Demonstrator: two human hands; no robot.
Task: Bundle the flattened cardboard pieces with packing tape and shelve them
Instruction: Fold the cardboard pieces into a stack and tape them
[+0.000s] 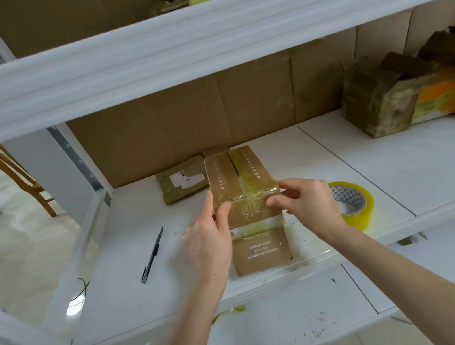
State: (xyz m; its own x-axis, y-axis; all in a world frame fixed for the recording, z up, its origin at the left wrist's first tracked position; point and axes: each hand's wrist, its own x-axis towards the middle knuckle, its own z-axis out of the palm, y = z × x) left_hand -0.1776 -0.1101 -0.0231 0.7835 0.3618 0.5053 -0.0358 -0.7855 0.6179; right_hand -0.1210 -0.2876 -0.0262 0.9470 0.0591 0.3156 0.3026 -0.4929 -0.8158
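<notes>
Cardboard bundle (240, 176), wrapped in clear tape, is at the middle of the white shelf (397, 163), its near end grasped by both hands: left hand (207, 241) on the left corner, right hand (306, 204) pinching the right (thumbs on the front face). A tape roll (353, 203) lies just right of it and a utility knife (153, 255) to the left.

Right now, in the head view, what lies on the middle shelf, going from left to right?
utility knife → flat taped cardboard piece → cardboard box held in both hands → tape roll → taped cardboard bundles

Cardboard bundle (240, 176) mid-shelf (397, 163), knife (152, 257) left, tape roll (352, 203) right
</notes>
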